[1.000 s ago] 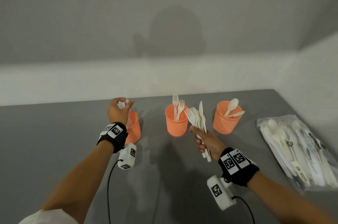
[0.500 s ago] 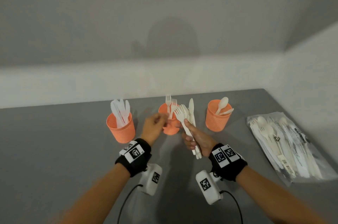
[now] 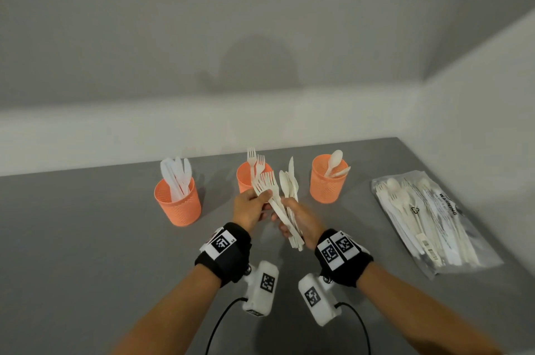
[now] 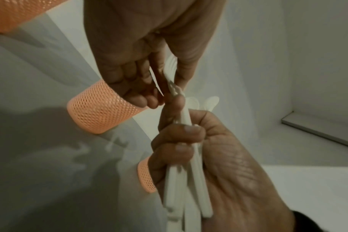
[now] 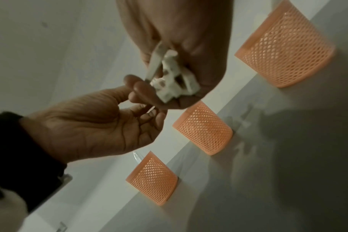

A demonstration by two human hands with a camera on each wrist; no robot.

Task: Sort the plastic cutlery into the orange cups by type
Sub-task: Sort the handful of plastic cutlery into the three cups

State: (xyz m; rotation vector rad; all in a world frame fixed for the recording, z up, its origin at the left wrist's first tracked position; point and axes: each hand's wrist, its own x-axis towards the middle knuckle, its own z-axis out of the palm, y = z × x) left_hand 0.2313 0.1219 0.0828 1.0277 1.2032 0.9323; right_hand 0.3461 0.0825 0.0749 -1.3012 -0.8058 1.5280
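Note:
Three orange mesh cups stand in a row at the back of the grey table (image 3: 86, 239). The left cup (image 3: 177, 204) holds knives, the middle cup (image 3: 244, 181) forks, the right cup (image 3: 327, 183) spoons. My right hand (image 3: 285, 221) grips a fanned bundle of white cutlery (image 3: 289, 195) by the handles, in front of the middle cup. My left hand (image 3: 265, 195) pinches the head of a fork (image 3: 270, 185) at the bundle's left side. The left wrist view shows that pinch (image 4: 169, 87) above my right hand (image 4: 189, 138). Handle ends (image 5: 175, 78) show in the right wrist view.
A clear plastic bag (image 3: 428, 218) with more white cutlery lies at the right of the table, close to the side wall. A pale wall runs behind the cups. Bare grey table lies to the left and in front of my hands.
My left hand left the knife cup, swung right to the bundle and took hold of a fork. The right hand has kept its grip on the bundle.

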